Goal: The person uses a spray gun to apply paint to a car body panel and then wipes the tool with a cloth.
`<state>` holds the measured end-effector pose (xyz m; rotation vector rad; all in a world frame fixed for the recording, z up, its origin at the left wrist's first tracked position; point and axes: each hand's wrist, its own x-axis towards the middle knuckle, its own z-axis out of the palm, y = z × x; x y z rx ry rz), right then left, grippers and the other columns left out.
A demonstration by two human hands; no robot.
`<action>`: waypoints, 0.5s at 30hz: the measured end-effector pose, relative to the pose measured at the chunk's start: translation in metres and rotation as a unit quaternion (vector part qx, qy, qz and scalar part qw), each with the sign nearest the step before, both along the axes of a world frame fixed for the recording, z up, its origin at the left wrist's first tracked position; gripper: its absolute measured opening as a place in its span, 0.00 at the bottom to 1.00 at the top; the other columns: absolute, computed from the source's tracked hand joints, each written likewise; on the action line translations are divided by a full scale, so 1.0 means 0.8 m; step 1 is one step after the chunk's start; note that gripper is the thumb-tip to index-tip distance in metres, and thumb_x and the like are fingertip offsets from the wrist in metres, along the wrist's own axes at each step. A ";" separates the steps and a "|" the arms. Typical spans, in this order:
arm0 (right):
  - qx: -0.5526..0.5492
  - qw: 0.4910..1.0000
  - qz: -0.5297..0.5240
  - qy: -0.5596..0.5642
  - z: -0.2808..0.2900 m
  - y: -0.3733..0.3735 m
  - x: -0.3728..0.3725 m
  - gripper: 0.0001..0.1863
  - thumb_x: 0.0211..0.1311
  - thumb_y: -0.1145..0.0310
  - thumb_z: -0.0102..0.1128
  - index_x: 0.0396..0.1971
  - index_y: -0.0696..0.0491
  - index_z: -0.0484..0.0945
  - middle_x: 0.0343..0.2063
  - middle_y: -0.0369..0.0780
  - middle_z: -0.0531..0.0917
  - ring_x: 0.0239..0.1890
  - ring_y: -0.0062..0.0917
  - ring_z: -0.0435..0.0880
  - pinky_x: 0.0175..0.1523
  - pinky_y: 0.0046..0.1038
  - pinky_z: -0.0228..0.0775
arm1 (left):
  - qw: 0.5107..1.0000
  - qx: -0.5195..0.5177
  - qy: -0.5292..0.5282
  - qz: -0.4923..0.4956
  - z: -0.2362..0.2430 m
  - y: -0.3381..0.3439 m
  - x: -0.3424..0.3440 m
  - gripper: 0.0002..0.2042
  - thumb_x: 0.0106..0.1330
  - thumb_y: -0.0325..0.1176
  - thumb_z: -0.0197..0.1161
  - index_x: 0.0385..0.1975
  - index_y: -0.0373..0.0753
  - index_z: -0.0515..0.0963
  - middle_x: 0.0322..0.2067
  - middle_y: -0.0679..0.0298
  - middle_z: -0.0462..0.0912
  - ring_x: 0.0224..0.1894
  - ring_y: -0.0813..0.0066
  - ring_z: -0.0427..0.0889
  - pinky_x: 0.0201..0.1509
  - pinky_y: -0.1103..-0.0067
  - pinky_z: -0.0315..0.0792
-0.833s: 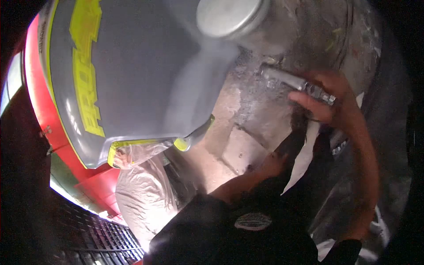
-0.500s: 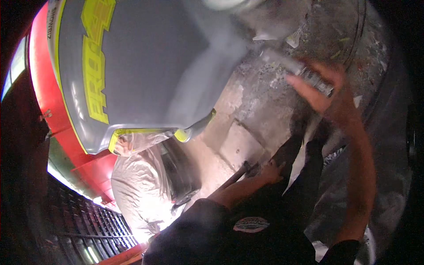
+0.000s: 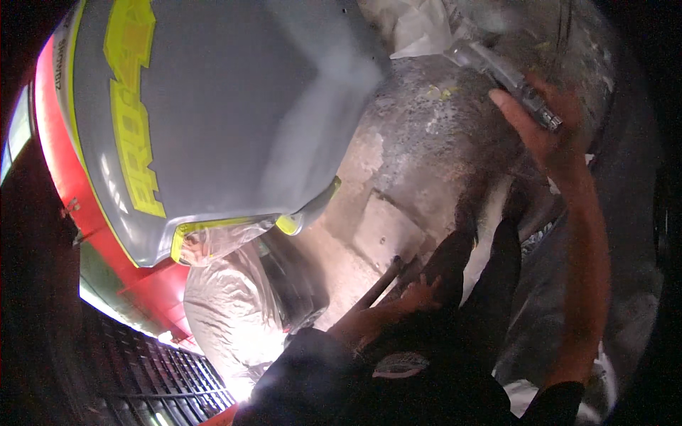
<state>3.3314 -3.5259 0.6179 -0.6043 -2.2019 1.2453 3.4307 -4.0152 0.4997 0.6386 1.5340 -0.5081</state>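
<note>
In my right hand [image 3: 558,138] is a slim grey metallic hand tool [image 3: 515,85] with a ribbed rear end; its exact kind is unclear. The fingers wrap round it from the far side, while the thumb lies along the near side. The tool's wider front end points up and left, toward whitish crumpled sheeting [image 3: 419,28]. My left hand [image 3: 419,292] lies low on my dark-clothed leg [image 3: 455,263], fingers loosely spread and holding nothing visible. A dark bar [image 3: 376,287] runs beside that forearm. To the left stands a large grey vehicle panel [image 3: 220,106] with yellow-green lettering.
Below the panel's lower edge sits a bulky part under a pale wrinkled cover [image 3: 231,305]. A red surface [image 3: 60,149] curves behind the panel. The concrete floor [image 3: 398,156] is stained, with a flat square plate [image 3: 387,231] on it. Dark slats [image 3: 163,376] show at lower left.
My right hand and the tool have moved right, and the tool looks sharper now. The panel appears shifted slightly left and down in view. My left hand stays on my leg.
</note>
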 end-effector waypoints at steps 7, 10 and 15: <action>-0.085 0.970 0.220 0.052 0.013 -0.073 0.010 0.18 0.59 0.61 0.75 0.46 0.55 0.87 0.37 0.47 0.89 0.40 0.39 0.89 0.49 0.36 0.78 | 0.997 0.068 0.041 -0.015 -0.036 -0.063 0.007 0.57 0.59 0.68 0.66 0.80 0.48 0.41 0.67 0.21 0.55 0.57 0.21 0.76 0.53 0.46 0.78; -0.079 0.975 0.201 0.060 0.000 -0.084 0.017 0.18 0.59 0.61 0.75 0.46 0.56 0.86 0.36 0.47 0.89 0.38 0.39 0.90 0.47 0.36 0.78 | 0.999 0.015 0.017 -0.031 -0.037 -0.046 -0.001 0.58 0.59 0.69 0.66 0.80 0.45 0.39 0.59 0.21 0.63 0.59 0.24 0.74 0.60 0.45 0.73; -0.008 1.000 0.018 0.020 -0.013 -0.072 0.019 0.18 0.60 0.60 0.75 0.45 0.56 0.86 0.35 0.47 0.89 0.38 0.39 0.90 0.47 0.35 0.79 | 1.000 0.018 0.021 -0.002 -0.046 -0.036 -0.006 0.61 0.56 0.64 0.72 0.80 0.47 0.37 0.57 0.26 0.68 0.57 0.26 0.76 0.58 0.46 0.75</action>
